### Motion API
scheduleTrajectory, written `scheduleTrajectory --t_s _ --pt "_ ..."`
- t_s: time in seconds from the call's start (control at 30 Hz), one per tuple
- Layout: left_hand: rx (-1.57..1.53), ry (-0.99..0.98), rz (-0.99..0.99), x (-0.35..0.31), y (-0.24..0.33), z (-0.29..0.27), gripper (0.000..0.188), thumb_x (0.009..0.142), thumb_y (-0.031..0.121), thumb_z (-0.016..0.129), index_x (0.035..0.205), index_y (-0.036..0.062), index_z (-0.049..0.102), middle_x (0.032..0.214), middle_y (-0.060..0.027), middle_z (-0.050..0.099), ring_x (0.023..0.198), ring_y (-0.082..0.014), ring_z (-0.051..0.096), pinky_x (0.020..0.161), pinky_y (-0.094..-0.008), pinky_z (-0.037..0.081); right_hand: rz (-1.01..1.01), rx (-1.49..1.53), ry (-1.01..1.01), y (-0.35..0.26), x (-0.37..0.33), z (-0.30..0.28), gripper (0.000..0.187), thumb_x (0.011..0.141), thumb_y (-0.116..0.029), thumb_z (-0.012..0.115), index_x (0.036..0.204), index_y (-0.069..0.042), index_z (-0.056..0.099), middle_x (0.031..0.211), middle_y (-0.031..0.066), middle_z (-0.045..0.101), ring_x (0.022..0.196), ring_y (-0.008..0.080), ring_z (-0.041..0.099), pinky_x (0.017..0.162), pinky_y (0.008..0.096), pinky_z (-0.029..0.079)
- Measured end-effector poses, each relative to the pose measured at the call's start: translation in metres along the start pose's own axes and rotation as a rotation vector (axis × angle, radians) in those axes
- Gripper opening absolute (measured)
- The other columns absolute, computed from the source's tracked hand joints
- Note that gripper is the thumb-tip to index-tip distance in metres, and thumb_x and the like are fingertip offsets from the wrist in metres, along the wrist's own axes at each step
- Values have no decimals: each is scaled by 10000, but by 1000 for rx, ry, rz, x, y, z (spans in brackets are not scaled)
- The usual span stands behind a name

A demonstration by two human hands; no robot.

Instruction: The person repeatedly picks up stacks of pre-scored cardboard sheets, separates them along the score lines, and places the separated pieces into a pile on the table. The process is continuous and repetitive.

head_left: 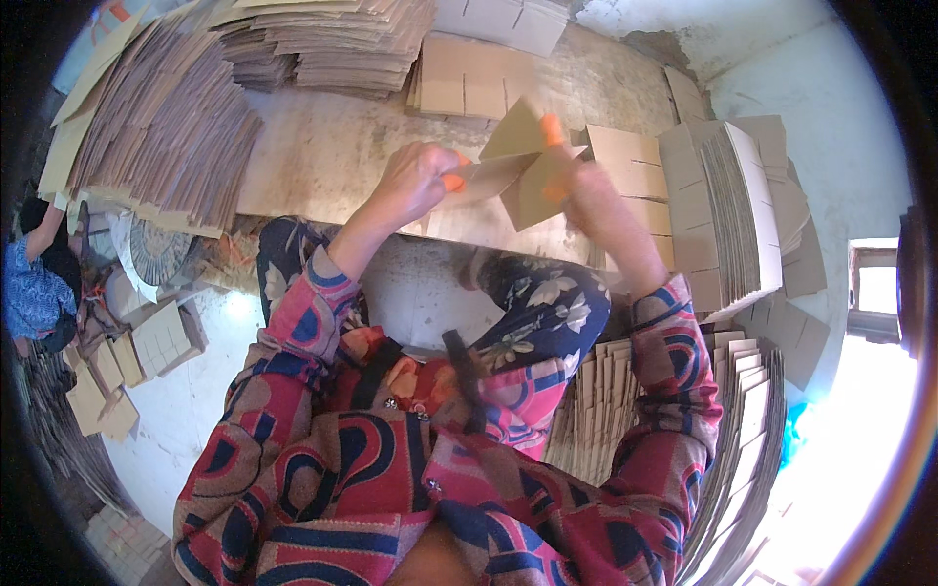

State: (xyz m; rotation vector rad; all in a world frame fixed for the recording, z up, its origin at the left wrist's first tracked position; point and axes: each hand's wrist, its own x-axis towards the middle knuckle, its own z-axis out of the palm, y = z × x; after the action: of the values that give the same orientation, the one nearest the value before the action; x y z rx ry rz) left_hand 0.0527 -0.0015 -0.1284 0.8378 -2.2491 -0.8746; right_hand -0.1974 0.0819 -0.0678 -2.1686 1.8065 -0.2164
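Above the near edge of the wooden table (322,146), my left hand (418,181) pinches one end of a brown cardboard strip (496,178). My right hand (594,195), slightly blurred, grips upright cardboard pieces (533,197) that meet the strip at an angle. Together the pieces look like a cardboard box divider, partly crossed; how far the slots are engaged I cannot tell. Orange covers show on fingers of both hands. Just right of my right hand, flat slotted cardboard sheets (630,156) lie on the table.
Tall cardboard stacks (161,122) stand at the left and another pile (342,49) at the back. Slotted sheets (474,73) lie at the far edge. More bundles stand right (738,210) and beside my leg (596,405). Another person (39,288) is at the far left.
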Motion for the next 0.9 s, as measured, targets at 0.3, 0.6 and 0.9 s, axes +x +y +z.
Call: scheduleTrajectory --t_s 0.3,0.6,0.9 --pt "-88 0 -83 -6 0 -6 393 693 210 791 1029 30 697 832 -186 665 711 -320 638 655 -370 493 472 147 267 3 -1 -25 726 815 -171 696 1430 -23 340 918 212 662 906 365 642 766 443 505" --pt "-63 -1 -134 -15 10 -10 488 698 134 831 1119 -39 654 928 -129 700 798 -139 648 704 -265 512 887 -399 163 132 6 62 960 799 -672 599 1372 63 364 1286 257 521 1189 388 508 971 479 426" --pt "-81 -48 -211 -15 10 -11 456 729 114 807 1124 -45 646 927 -122 702 804 -141 653 725 -263 516 456 -233 277 231 3 66 311 822 -324 682 876 -18 694 811 220 662 804 376 661 737 475 529"
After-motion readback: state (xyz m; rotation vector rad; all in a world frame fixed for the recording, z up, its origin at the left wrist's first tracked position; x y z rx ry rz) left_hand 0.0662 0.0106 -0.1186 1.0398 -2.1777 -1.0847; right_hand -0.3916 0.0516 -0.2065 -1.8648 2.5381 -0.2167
